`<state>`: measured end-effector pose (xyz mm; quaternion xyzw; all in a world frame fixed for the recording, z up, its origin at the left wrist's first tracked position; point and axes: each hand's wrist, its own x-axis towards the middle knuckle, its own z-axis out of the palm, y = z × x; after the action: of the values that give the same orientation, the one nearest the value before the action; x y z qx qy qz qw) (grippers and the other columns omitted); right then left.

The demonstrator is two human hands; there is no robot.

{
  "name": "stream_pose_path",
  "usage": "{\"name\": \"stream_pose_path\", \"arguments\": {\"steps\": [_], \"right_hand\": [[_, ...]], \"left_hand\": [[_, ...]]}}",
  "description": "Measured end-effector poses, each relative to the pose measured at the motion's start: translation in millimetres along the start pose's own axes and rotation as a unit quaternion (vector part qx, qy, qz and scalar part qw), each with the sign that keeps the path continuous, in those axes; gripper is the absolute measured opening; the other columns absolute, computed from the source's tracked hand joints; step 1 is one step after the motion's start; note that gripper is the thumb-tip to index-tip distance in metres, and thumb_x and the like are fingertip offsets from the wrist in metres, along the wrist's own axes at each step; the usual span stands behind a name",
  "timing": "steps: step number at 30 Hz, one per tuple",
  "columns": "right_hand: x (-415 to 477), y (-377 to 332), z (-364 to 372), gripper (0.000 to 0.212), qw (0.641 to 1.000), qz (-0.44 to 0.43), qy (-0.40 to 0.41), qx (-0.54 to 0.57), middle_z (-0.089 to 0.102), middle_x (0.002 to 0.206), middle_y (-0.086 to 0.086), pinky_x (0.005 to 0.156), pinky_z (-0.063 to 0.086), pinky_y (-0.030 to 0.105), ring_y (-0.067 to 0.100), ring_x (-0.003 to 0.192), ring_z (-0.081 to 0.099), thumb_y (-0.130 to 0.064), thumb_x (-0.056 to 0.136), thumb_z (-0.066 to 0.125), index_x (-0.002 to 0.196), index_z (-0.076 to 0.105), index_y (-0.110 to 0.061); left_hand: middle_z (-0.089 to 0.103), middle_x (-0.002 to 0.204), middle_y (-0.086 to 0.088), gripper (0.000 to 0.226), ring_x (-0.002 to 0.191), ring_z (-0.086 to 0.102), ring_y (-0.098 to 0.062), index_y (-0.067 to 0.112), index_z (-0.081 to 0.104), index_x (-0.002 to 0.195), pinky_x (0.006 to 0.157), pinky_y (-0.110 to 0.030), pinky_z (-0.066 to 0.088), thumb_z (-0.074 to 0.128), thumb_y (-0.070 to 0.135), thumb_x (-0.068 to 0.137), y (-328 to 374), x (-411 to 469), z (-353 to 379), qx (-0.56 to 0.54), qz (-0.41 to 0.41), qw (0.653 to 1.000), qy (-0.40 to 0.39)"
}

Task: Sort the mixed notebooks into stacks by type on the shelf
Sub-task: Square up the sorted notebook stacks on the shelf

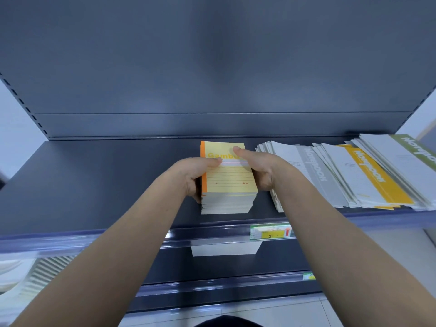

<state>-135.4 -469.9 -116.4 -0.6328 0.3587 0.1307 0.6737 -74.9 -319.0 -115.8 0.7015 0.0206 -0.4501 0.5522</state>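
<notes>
On the shelf (94,185), left hand (195,175) and right hand (264,171) clasp notebooks (230,182).

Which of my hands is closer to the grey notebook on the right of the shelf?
Right. Your right hand grips the right side of the yellow stack, just left of the grey notebook; your left hand grips its left side, farther away.

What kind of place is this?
Probably a shop, in the stationery part: a metal shelf, a price tag on its front edge, a yellow notebook stack and more notebooks spread beside it.
</notes>
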Motion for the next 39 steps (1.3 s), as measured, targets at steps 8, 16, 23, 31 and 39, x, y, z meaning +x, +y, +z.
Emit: {"name": "stream_pose_path", "arguments": {"steps": [8, 16, 23, 31, 39], "right_hand": [[-5, 0, -3, 0.056, 0.999, 0.006, -0.041, 0.001, 0.063, 0.122, 0.011, 0.100, 0.042, 0.052, 0.029, 0.112, 0.060, -0.053, 0.091, 0.048, 0.126, 0.055, -0.011], [-3, 3, -2, 0.057, 0.999, 0.008, -0.041, -0.018, 0.065, 0.119, 0.010, 0.097, 0.045, 0.050, 0.027, 0.110, 0.062, -0.056, 0.088, 0.051, 0.125, 0.056, -0.013], [-4, 7, 5, 0.044, 0.997, 0.003, -0.002, -0.081, 0.068, 0.112, 0.010, 0.093, 0.049, 0.050, 0.026, 0.103, 0.066, -0.047, 0.089, 0.055, 0.113, 0.060, -0.011], [-17, 17, 7, 0.044, 0.984, -0.059, 0.076, -0.149, 0.067, 0.087, 0.005, 0.077, 0.055, 0.034, 0.021, 0.080, 0.065, -0.056, 0.086, 0.054, 0.087, 0.057, -0.012], [-27, 32, 7, 0.051, 0.929, -0.204, 0.204, -0.231, 0.063, 0.088, 0.002, 0.066, 0.042, 0.025, 0.018, 0.084, 0.059, -0.060, 0.082, 0.057, 0.089, 0.057, -0.009]], "left_hand": [[0.065, 0.113, -0.012, 0.043, 0.103, 0.060, -0.036, 0.014, 0.055, 0.122, 0.098, -0.066, 0.032, 0.060, 0.039, 0.088, 3, -6, 1, 0.006, -0.007, 1.000, -0.018], [0.066, 0.107, -0.011, 0.034, 0.097, 0.061, -0.033, 0.014, 0.056, 0.120, 0.097, -0.066, 0.034, 0.058, 0.032, 0.092, 4, -12, 4, 0.022, -0.001, 1.000, 0.000], [0.065, 0.109, -0.014, 0.029, 0.100, 0.061, -0.036, 0.009, 0.054, 0.120, 0.092, -0.069, 0.037, 0.055, 0.020, 0.094, 4, -15, 8, 0.035, 0.001, 0.999, 0.028], [0.066, 0.097, -0.009, 0.026, 0.088, 0.064, -0.029, 0.010, 0.058, 0.109, 0.084, -0.053, 0.050, 0.059, 0.030, 0.092, -2, -18, 8, 0.071, 0.052, 0.995, 0.044], [0.030, 0.148, -0.003, 0.084, 0.131, 0.036, -0.019, 0.006, 0.014, 0.147, 0.092, -0.024, 0.032, 0.058, 0.046, 0.088, -16, -17, 3, 0.172, 0.246, 0.947, 0.114]]}}
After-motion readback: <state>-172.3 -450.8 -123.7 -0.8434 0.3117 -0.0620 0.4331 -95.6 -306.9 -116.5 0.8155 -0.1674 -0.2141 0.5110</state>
